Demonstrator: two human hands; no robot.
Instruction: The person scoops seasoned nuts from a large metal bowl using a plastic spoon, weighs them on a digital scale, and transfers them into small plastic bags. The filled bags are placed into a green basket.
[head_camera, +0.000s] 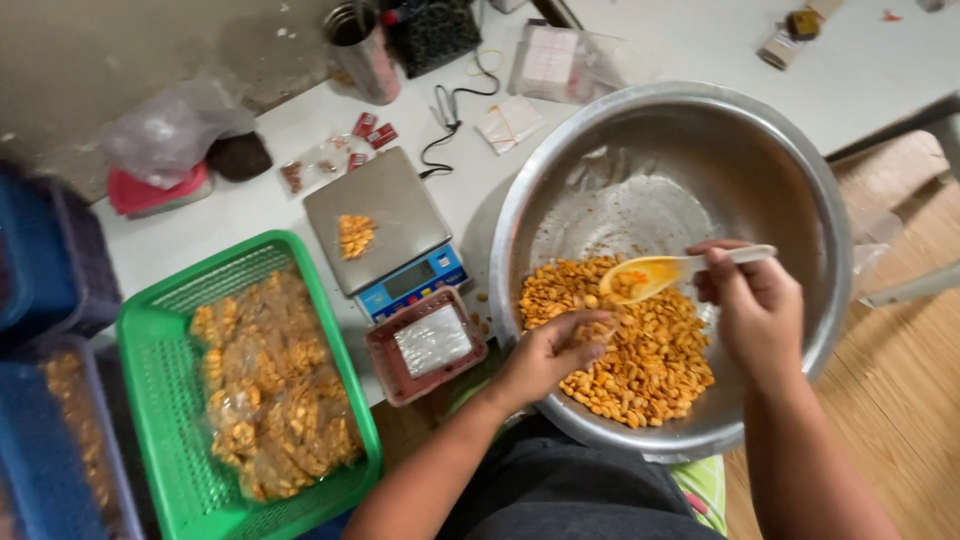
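The right hand (755, 305) grips a plastic spoon (665, 270) loaded with orange snack pieces (640, 350) in the steel basin (800, 180). The left hand (555, 350) pinches pieces at the pile's nine o'clock. A small portion sits on the scale (385, 215) at ten o'clock; filled bags lie in the green basket (150, 340); plenty remains unpacked.

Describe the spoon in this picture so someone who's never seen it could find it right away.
Start at the big steel bowl on the white table, partly filled with orange snack pieces. Above that heap, the right hand holds a pale plastic spoon by its handle. It is the only utensil there, its scoop stained orange.
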